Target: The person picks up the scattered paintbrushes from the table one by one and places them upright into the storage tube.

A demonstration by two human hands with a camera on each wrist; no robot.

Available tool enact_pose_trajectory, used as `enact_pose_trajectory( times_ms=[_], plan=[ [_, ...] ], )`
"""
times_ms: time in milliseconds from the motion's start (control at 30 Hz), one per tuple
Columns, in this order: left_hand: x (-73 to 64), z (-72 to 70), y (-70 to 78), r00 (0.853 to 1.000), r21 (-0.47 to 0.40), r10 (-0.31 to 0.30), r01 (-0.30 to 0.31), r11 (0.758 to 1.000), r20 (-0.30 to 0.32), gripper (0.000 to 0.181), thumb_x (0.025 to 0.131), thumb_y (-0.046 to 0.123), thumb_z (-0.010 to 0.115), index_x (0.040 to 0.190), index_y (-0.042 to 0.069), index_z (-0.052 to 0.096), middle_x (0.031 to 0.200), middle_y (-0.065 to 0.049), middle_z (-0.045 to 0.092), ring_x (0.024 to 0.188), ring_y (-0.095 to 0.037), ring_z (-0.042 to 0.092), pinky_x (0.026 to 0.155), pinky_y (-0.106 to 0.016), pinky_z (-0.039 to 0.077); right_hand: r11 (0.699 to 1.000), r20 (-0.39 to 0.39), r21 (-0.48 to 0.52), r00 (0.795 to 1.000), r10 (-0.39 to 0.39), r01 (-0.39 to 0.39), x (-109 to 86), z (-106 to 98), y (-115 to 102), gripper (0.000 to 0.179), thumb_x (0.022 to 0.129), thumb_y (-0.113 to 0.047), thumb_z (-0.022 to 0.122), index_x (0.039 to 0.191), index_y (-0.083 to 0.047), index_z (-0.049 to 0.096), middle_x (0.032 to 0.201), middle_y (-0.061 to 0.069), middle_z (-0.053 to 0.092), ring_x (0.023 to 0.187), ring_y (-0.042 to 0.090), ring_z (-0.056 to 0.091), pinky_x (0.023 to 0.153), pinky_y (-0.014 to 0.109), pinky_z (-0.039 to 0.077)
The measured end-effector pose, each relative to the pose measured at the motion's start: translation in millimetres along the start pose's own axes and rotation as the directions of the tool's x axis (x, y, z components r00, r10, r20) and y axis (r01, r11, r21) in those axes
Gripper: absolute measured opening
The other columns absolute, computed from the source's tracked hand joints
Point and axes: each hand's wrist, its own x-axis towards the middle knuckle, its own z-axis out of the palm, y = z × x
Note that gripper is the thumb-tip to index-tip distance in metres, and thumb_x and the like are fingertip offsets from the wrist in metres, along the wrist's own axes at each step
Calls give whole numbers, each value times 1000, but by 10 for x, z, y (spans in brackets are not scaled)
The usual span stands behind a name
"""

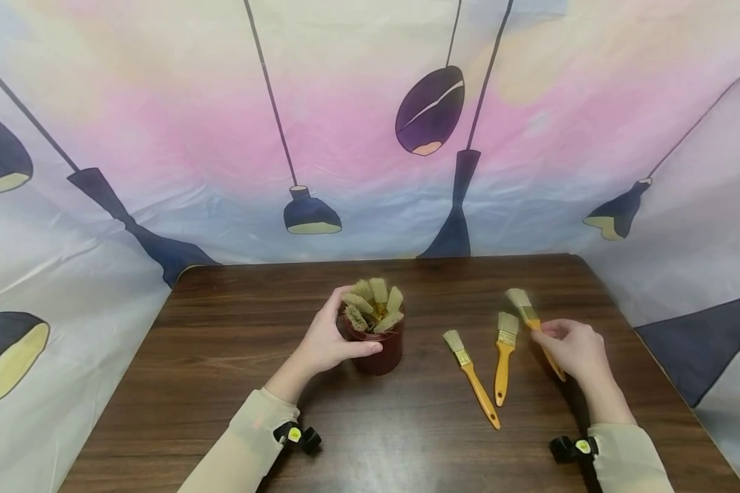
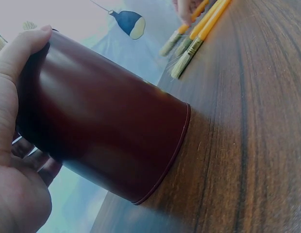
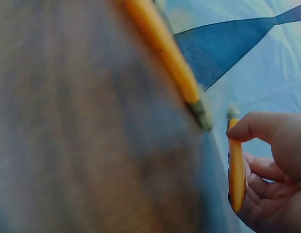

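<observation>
Working two-handed: one side steadies, the other pinches

Left hand (image 1: 327,342) grips a glossy dark-red cylindrical cup (image 1: 381,355), thumb across the near wall, other fingers round by the rim. Cup stands upright on a dark-brown wood-grain counter (image 1: 222,383). In it: several flat pale-bristled brushes (image 1: 377,294), bristles up, fanned round the rim.

Right hand (image 1: 573,346) pinches a flat pale-bristled paintbrush with a yellow-orange handle (image 1: 533,323), bristles pointing away from the person. Can't tell if its handle end touches the counter. Two more like it lie between the hands, nearer the right: a yellow-handled middle brush (image 1: 503,359) just beside the held one, and a yellow-handled outer brush (image 1: 472,378) on the cup side.

Doing it well, my read: hold the handle near the ferrule for control, lift straight up so the bristles clear the middle brush. Left grip firm and level; cup is crowded up top and probably tips easily. Fingers off the rim gaps.

Surface: sheen on the counter between the wrists. Room: pastel pink, cream and blue fabric backdrop (image 1: 179,123) with printed dark hanging lamps (image 1: 312,212), beyond and either side of the hands. Cream sleeves (image 1: 240,438), small black wrist-worn devices (image 1: 311,440).
</observation>
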Motion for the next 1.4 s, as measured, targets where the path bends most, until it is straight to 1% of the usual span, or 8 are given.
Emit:
enact_pose_trajectory(
  times_ms=[200, 367, 500, 700, 800, 900, 1067, 1400],
  plan=[
    [-1, 2, -17, 1000, -3, -8, 8, 1000, 3, 99, 74, 25, 103, 157, 24, 49, 146, -2, 62, 137, -27, 59, 114, -59, 46, 978, -2, 199, 998, -60, 59, 59, -46, -260, 50, 108, -40, 71, 132, 4, 71, 125, 26, 74, 113, 44, 70, 77, 23, 53],
    [-3, -2, -9, 1000, 1, -17, 17, 1000, 6, 99, 75, 27, 103, 157, 25, 48, 147, -1, 61, 138, -27, 58, 115, -59, 45, 905, 15, 408, 990, -137, 120, 102, -18, -718, 47, 111, -34, 67, 139, 4, 64, 127, 20, 71, 114, 27, 69, 85, 15, 54],
    [-7, -2, 0, 1000, -1, -18, 18, 1000, 12, 98, 75, 28, 102, 157, 24, 48, 147, -2, 61, 138, -27, 58, 114, -59, 45, 719, -33, 679, 984, -173, 149, 134, 56, -1166, 34, 111, -16, 67, 135, 7, 63, 117, 6, 74, 107, 14, 70, 94, 21, 57],
    [-9, -7, -13, 1000, 0, -17, 17, 1000, 13, 99, 75, 26, 102, 157, 24, 48, 147, -2, 61, 137, -27, 59, 113, -59, 46, 330, -186, 909, 955, -230, 256, 153, 264, -1841, 18, 107, 7, 60, 120, -1, 70, 106, 4, 73, 101, 20, 70, 97, 28, 59],
    [-6, -6, -13, 1000, 2, -17, 17, 1000, 13, 100, 74, 26, 102, 157, 24, 48, 148, -2, 61, 138, -27, 58, 114, -58, 46, 238, -241, 923, 936, -255, 303, 129, 365, -2122, 21, 105, 10, 59, 120, 0, 69, 106, 7, 72, 100, 20, 70, 98, 30, 59],
    [3, 3, -12, 1000, -2, -10, 10, 1000, 13, 100, 74, 26, 103, 157, 23, 48, 149, -1, 61, 139, -26, 57, 115, -58, 45, 261, -241, 914, 933, -268, 312, 90, 463, -2325, 18, 104, 7, 63, 122, 6, 65, 106, 6, 73, 101, 18, 70, 99, 32, 59],
    [11, 15, -12, 1000, -12, 18, -18, 1000, 15, 98, 75, 23, 103, 157, 22, 48, 149, 0, 60, 139, -24, 57, 116, -58, 44, 441, -188, 837, 927, -324, 324, 56, 614, -2474, 21, 102, 1, 72, 120, 7, 65, 109, 7, 73, 105, 19, 71, 100, 32, 59],
    [-2, -5, -20, 1000, -5, 6, -6, 1000, 25, 98, 76, 27, 102, 157, 23, 47, 150, -1, 59, 139, -24, 57, 116, -58, 44, 696, -195, 527, 866, -460, 488, 20, 812, -2385, 23, 94, -8, 85, 114, -5, 75, 108, 8, 77, 102, 30, 74, 91, 49, 60]
  ],
)
